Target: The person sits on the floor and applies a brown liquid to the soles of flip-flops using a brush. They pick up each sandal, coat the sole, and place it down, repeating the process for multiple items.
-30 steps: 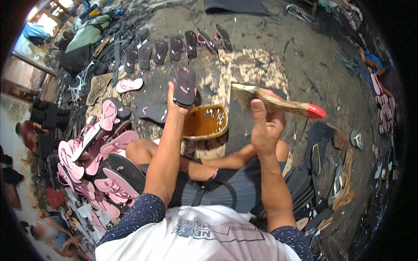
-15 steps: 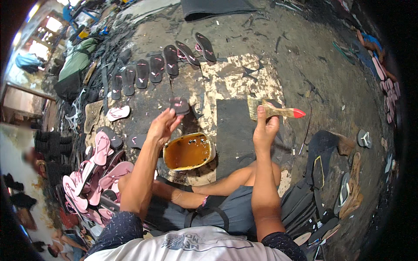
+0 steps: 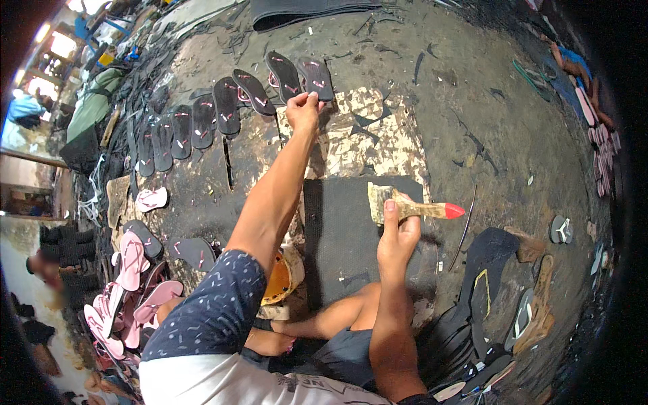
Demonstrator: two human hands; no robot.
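Observation:
At the right end of a row of dark flip-flops [image 3: 227,108], my left hand [image 3: 304,113] reaches far forward and pinches the near end of a flip-flop [image 3: 316,73]. Its black sole faces up, with small pink strap ends showing. My right hand [image 3: 397,239] grips a wide paintbrush [image 3: 432,210] with a wooden handle and red tip, its pale bristles to the left. Beneath the brush lies a black rubber sheet [image 3: 337,223]. A tub of amber liquid [image 3: 278,278] stands before my crossed legs, partly hidden by my left arm.
On my left are a pile of pink flip-flops [image 3: 131,260], a white one [image 3: 152,199] and a loose black one [image 3: 192,253]. A dark rubber roll [image 3: 317,15] lies at the far edge. To the right are wooden pieces [image 3: 536,304] and dark scraps [image 3: 496,256].
My left hand has carried a flip-flop from above the tub to the row's far right end. My right hand still holds the brush, now slightly lower in view.

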